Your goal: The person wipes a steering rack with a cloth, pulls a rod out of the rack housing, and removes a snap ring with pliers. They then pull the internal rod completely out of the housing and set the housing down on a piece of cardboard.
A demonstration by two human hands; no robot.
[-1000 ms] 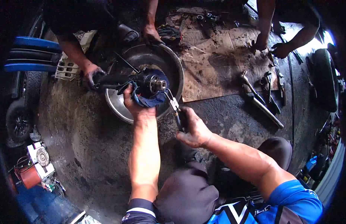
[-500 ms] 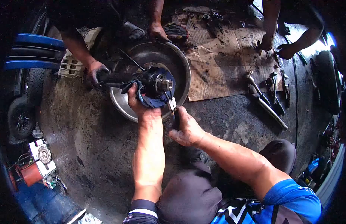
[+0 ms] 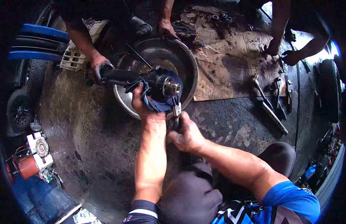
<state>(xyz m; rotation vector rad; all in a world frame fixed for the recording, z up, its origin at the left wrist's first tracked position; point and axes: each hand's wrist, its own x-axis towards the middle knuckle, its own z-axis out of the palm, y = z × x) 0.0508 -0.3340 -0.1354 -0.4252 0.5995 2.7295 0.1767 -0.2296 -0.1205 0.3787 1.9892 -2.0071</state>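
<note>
Pliers (image 3: pixel 177 109) fill the right hand (image 3: pixel 188 135), and the left hand (image 3: pixel 147 111) grips cloth (image 3: pixel 160 106), most fingers hidden.

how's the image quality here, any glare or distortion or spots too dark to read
Head view: strong fisheye bending, with black corners; head view: white glare at upper right, and the left forearm nearly washed out; head view: clothing at the top sinks into black, and the tips of the pliers are too small and dark to tell what they touch.

No text can be read; the blue shirt (image 3: pixel 291 198) bears only blurred lettering (image 3: pixel 256 210).
</note>
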